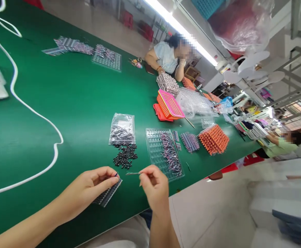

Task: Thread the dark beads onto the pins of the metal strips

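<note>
My left hand is closed on a dark strip marked with pale rows, pinched near its upper end between thumb and fingers. A short dark piece shows at the thumb tip. To the right, my right hand pinches a thin greenish-grey tool like tweezers, its tip pointing left, apart from the strip. Just beyond my hands lies a loose pile of small shiny black parts. Behind that pile is a clear plastic bag of similar parts. A clear tray holds many small wired pieces.
A stack of orange trays, a pink and orange basket and small bundles stand to the right on the green table. A white cable curves along the left. A co-worker sits across the table.
</note>
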`<state>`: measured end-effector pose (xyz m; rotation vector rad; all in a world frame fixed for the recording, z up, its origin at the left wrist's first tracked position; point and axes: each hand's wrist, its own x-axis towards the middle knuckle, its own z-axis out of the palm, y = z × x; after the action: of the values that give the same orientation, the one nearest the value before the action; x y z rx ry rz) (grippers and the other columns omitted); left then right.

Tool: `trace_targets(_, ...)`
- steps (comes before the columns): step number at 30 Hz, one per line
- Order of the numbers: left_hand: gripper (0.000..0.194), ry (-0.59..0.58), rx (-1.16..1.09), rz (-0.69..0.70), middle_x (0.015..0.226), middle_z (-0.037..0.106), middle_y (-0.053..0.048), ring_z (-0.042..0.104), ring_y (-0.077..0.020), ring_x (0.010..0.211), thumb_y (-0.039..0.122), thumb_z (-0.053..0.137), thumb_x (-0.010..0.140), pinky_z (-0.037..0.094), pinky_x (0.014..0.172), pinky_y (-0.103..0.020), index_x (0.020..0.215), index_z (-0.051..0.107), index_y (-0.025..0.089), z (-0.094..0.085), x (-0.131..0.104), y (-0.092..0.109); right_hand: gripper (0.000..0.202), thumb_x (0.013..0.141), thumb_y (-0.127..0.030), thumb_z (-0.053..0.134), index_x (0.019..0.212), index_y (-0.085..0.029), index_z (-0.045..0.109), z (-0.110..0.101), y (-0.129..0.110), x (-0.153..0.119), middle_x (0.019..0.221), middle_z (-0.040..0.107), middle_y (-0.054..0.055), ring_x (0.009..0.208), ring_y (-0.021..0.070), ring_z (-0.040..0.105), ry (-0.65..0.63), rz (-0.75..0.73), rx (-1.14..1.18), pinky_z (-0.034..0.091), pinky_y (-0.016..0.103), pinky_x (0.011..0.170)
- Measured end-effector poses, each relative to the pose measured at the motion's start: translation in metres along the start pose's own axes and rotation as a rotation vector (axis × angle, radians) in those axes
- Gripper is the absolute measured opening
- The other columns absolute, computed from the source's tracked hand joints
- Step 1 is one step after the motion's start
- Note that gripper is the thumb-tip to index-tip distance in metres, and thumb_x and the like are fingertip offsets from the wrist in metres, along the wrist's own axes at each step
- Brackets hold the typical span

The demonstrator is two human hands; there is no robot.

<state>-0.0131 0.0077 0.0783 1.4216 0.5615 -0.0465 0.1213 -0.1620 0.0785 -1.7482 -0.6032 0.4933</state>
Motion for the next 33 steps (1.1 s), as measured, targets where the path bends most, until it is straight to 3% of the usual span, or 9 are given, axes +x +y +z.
trace_targets(5, 0.044, 0.034, -0.072, -0.047, 0.073, 0.058, 0.000, 0.050, -0.0162, 0.068, 0.063, 0.069, 0.075, 0.041, 0.059, -0.022, 0.080, 0.066, 0.019, 0.002, 0.001, -0.003, 0.017, 0.086, -0.036, 0.063, 0.092, -0.021, 0.070, -0.084, 0.010, 0.019, 0.090, 0.067, 0.003, 0.079, 0.0149, 0.060, 0.443, -0.210, -0.394, 0.048, 0.026, 0.070)
trace_targets(9, 0.044, 0.075, -0.092, -0.034, 0.071, 0.057, 0.001, 0.049, -0.0148, 0.067, 0.063, 0.071, 0.074, 0.040, 0.059, -0.022, 0.078, 0.065, 0.019, 0.006, 0.001, -0.004, 0.018, 0.089, -0.035, 0.060, 0.090, -0.021, 0.071, -0.126, 0.021, 0.043, 0.094, 0.065, 0.005, 0.087, 0.0175, 0.059, 0.366, -0.291, -0.598, 0.046, 0.029, 0.071)
trace_targets(13, 0.045, 0.056, -0.080, -0.041, 0.070, 0.058, 0.001, 0.049, -0.0147, 0.066, 0.063, 0.071, 0.074, 0.039, 0.058, -0.022, 0.078, 0.065, 0.019, 0.004, 0.006, -0.007, 0.020, 0.091, -0.034, 0.056, 0.094, -0.022, 0.072, -0.132, 0.032, 0.065, 0.098, 0.063, 0.006, 0.096, 0.0193, 0.060, 0.244, -0.278, -0.736, 0.047, 0.033, 0.082)
trace_targets(17, 0.044, 0.047, -0.080, -0.039, 0.071, 0.057, 0.001, 0.049, -0.0143, 0.065, 0.061, 0.071, 0.074, 0.038, 0.057, -0.022, 0.081, 0.064, 0.018, 0.000, 0.009, -0.011, 0.025, 0.092, -0.036, 0.055, 0.100, -0.020, 0.073, -0.131, 0.038, 0.074, 0.099, 0.064, 0.009, 0.099, 0.0218, 0.060, 0.276, -0.267, -0.809, 0.046, 0.040, 0.092)
trace_targets(21, 0.042, 0.063, -0.125, -0.038, 0.071, 0.059, 0.001, 0.050, -0.0146, 0.066, 0.058, 0.073, 0.073, 0.038, 0.058, -0.022, 0.082, 0.063, 0.018, 0.000, 0.008, -0.009, 0.029, 0.095, -0.035, 0.051, 0.106, -0.019, 0.072, -0.120, 0.029, 0.053, 0.102, 0.067, 0.010, 0.099, 0.0215, 0.062, 0.376, -0.302, -0.815, 0.048, 0.038, 0.090)
trace_targets(24, 0.039, 0.089, -0.163, 0.004, 0.072, 0.059, 0.001, 0.051, -0.0143, 0.067, 0.054, 0.071, 0.075, 0.039, 0.061, -0.023, 0.081, 0.062, 0.017, 0.001, 0.008, -0.005, 0.024, 0.095, -0.032, 0.053, 0.108, -0.021, 0.070, -0.092, 0.020, 0.028, 0.103, 0.069, 0.008, 0.096, 0.0186, 0.064, 0.392, -0.379, -0.757, 0.050, 0.032, 0.087)
trace_targets(26, 0.036, 0.133, -0.190, 0.029, 0.072, 0.060, 0.001, 0.052, -0.0145, 0.068, 0.051, 0.070, 0.077, 0.039, 0.062, -0.024, 0.081, 0.061, 0.016, 0.000, 0.009, -0.003, 0.021, 0.094, -0.029, 0.056, 0.108, -0.022, 0.070, -0.065, 0.017, 0.014, 0.102, 0.071, 0.006, 0.095, 0.0171, 0.066, 0.296, -0.442, -0.696, 0.050, 0.030, 0.086)
trace_targets(30, 0.031, 0.223, -0.223, 0.057, 0.070, 0.058, 0.001, 0.051, -0.0139, 0.066, 0.047, 0.066, 0.079, 0.038, 0.059, -0.025, 0.080, 0.059, 0.016, -0.006, 0.012, 0.000, 0.018, 0.094, -0.023, 0.055, 0.107, -0.022, 0.068, -0.011, 0.018, 0.002, 0.100, 0.071, 0.004, 0.091, 0.0142, 0.067, -0.015, -0.450, -0.559, 0.053, 0.025, 0.080)
trace_targets(33, 0.029, 0.266, -0.250, 0.069, 0.070, 0.058, 0.001, 0.051, -0.0134, 0.065, 0.044, 0.064, 0.080, 0.037, 0.059, -0.025, 0.080, 0.058, 0.016, -0.009, 0.012, 0.001, 0.020, 0.096, -0.022, 0.051, 0.107, -0.021, 0.067, 0.013, 0.017, 0.006, 0.099, 0.070, 0.005, 0.091, 0.0140, 0.066, -0.094, -0.398, -0.564, 0.053, 0.026, 0.081)
